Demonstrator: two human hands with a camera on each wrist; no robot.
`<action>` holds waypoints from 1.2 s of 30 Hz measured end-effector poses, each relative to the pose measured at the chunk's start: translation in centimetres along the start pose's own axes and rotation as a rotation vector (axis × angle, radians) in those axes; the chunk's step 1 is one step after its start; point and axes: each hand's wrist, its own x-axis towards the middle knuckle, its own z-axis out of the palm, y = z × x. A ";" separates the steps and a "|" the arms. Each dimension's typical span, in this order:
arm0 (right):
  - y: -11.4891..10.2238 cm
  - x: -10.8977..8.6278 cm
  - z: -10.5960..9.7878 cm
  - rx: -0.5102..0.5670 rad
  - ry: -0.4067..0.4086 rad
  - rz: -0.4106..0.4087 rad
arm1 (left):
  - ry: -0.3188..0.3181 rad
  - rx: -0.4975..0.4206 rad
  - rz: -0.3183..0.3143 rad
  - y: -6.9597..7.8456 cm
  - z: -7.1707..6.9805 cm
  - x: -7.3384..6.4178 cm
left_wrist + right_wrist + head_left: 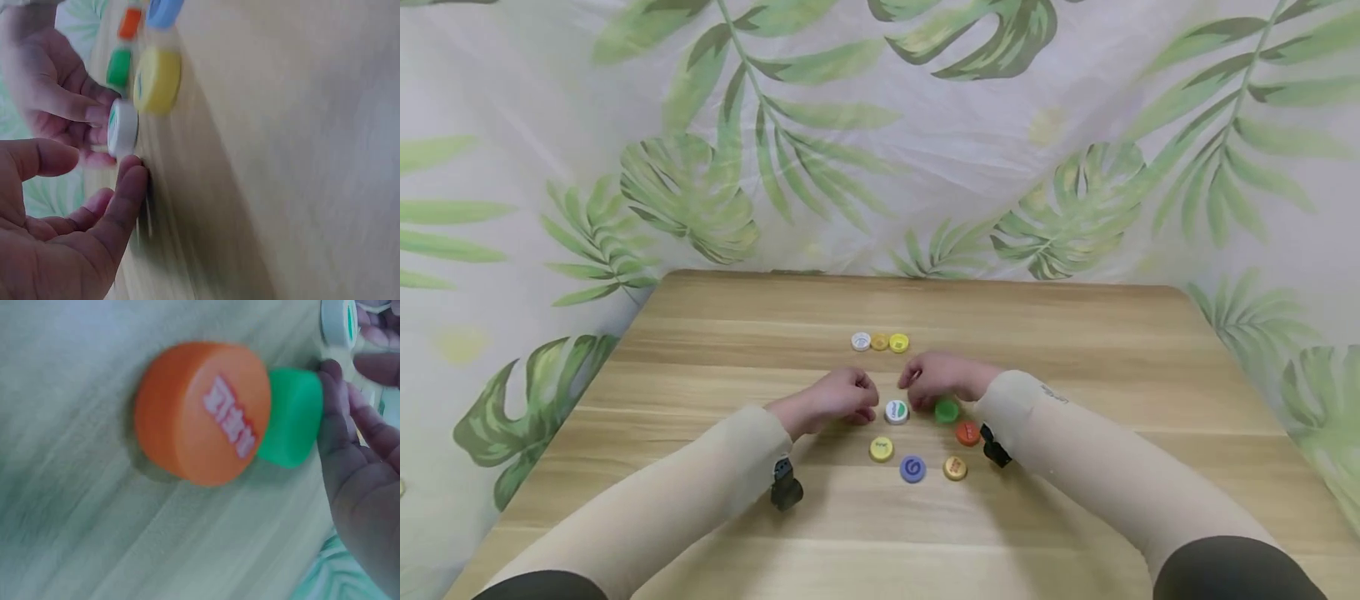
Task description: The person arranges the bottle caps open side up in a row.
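Observation:
A white bottle cap with a green mark (pixel 897 412) lies on the table between the two hands. My left hand (pixel 842 393) is just left of it; in the left wrist view its thumb and fingertips (pixel 132 172) are apart, with nothing between them, and the fingertips are right by the cap's edge. My right hand (pixel 943 375) reaches in from the other side, its fingers loosely bent close to the same cap and holding nothing. Beside the right hand's fingers lies a green cap (pixel 292 419). An orange-red cap with white lettering (pixel 219 415) sits near it, below the right wrist.
Nearer the front lie a yellow cap (pixel 882 449), a blue cap (pixel 913 468) and a golden cap (pixel 955 467). Behind the hands, a white cap (pixel 861 342), an amber cap (pixel 880 342) and a bright yellow cap (pixel 898 342) form a row on the wooden table (pixel 1075 333).

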 end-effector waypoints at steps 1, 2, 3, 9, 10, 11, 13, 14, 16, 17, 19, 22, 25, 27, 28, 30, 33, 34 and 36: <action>-0.2 -0.3 0.2 -0.033 -0.031 -0.009 | -0.002 0.026 0.001 0.1 0.2 -0.2; -0.4 -0.5 0.4 -0.073 -0.050 -0.022 | -0.002 0.050 0.006 0.2 0.4 -0.3; -0.7 -0.7 0.6 -0.119 -0.055 -0.035 | 0.003 0.063 0.006 0.2 0.6 -0.4; -1.4 -1.2 2.0 -0.292 0.006 -0.087 | 0.020 0.073 0.038 0.2 1.2 0.2; -1.4 -1.1 2.2 -0.304 0.024 -0.091 | 0.020 0.073 0.046 0.2 1.3 0.3; -1.3 -1.1 2.2 -0.307 0.041 -0.092 | 0.020 0.074 0.052 0.3 1.4 0.5; -1.1 -0.9 2.3 -0.297 0.065 -0.095 | 0.022 0.074 0.059 0.3 1.4 0.8; -1.0 -0.8 2.3 -0.289 0.070 -0.096 | 0.023 0.074 0.058 0.3 1.4 0.9; -0.8 -0.6 2.1 -0.266 0.067 -0.101 | 0.024 0.071 0.048 0.4 1.3 1.1; -0.7 -0.5 2.0 -0.241 0.057 -0.099 | 0.024 0.069 0.039 0.4 1.2 1.2; -0.5 -0.4 1.8 -0.178 0.043 -0.093 | 0.019 0.066 0.026 0.4 1.0 1.5; -0.2 -0.3 1.3 -0.053 0.042 -0.089 | 0.021 0.052 0.015 0.5 0.5 2.0; -0.1 -0.2 0.7 0.059 0.076 -0.099 | 0.033 0.019 0.024 0.9 0.2 2.5; 0.1 -0.1 0.4 0.106 0.097 -0.112 | 0.044 -0.010 0.030 1.2 0.0 2.7; 0.1 -0.1 0.2 0.120 0.108 -0.113 | 0.051 -0.020 0.034 1.4 0.0 2.8; 0.2 0.0 0.0 0.136 0.123 -0.112 | 0.064 -0.036 0.046 1.7 -0.1 3.0; 0.4 0.2 -0.3 0.167 0.136 -0.103 | 0.085 -0.064 0.069 2.1 -0.2 3.4; 0.4 0.3 -0.5 0.190 0.141 -0.097 | 0.093 -0.084 0.075 2.3 -0.2 3.5; 0.4 0.4 -0.8 0.233 0.159 -0.093 | 0.111 -0.133 0.085 2.7 -0.3 3.8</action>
